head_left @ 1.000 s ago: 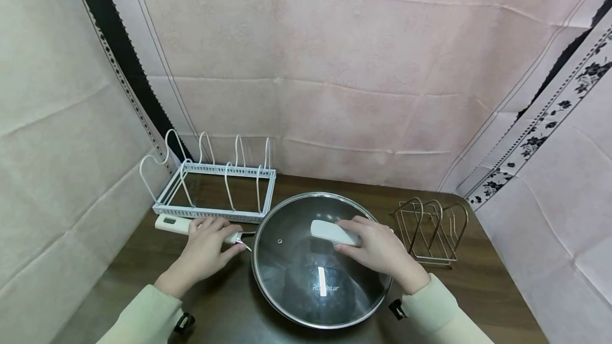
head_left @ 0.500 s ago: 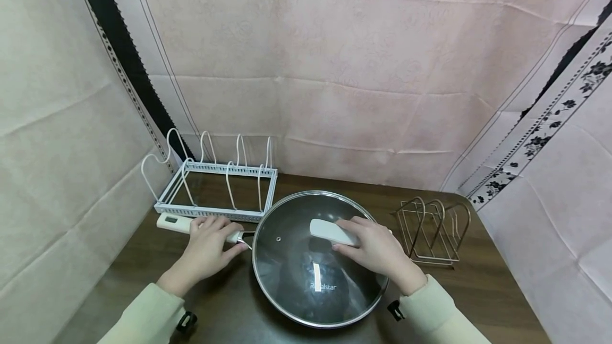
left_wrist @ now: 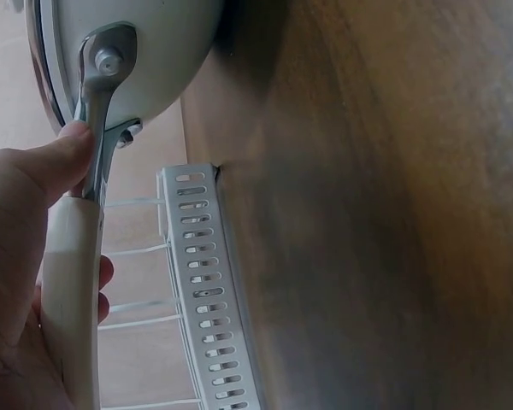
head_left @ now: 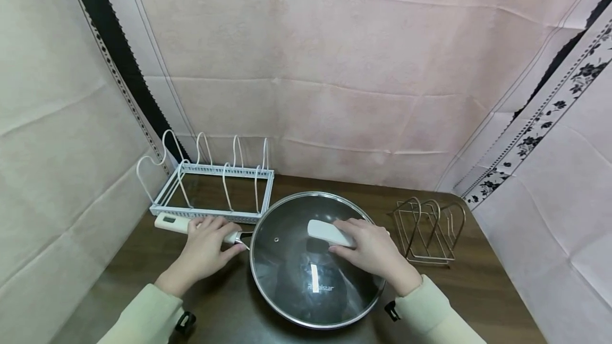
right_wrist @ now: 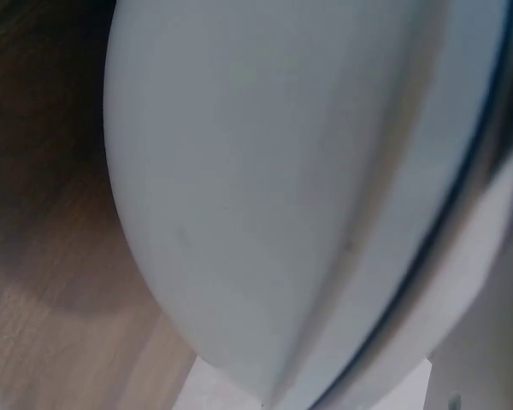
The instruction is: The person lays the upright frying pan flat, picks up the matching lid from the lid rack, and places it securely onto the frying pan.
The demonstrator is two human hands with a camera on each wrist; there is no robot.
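Note:
A white pan point(right_wrist: 239, 188) with a long cream handle point(head_left: 172, 223) stands on the brown table, covered by a round glass lid point(head_left: 315, 301) with a metal rim. My left hand point(head_left: 203, 248) grips the pan's handle, its thumb lying along the metal joint in the left wrist view. On top of the lid, my right hand point(head_left: 370, 248) holds the white lid knob point(head_left: 330, 232) between thumb and fingers. The lid sits on the pan's rim. In the right wrist view the pan's side fills most of the picture, and my right hand is almost wholly out of it.
Behind the pan handle stands a white wire rack point(head_left: 212, 212) with upright loops. A smaller bronze-coloured wire rack point(head_left: 430, 232) is right of the pan. Pale cloth point(head_left: 306, 68) hangs behind and at both sides of the table point(head_left: 487, 301).
Both hands keep their hold on the handle and the knob. The whole view shifts slightly; pan, lid and racks stay in place relative to one another.

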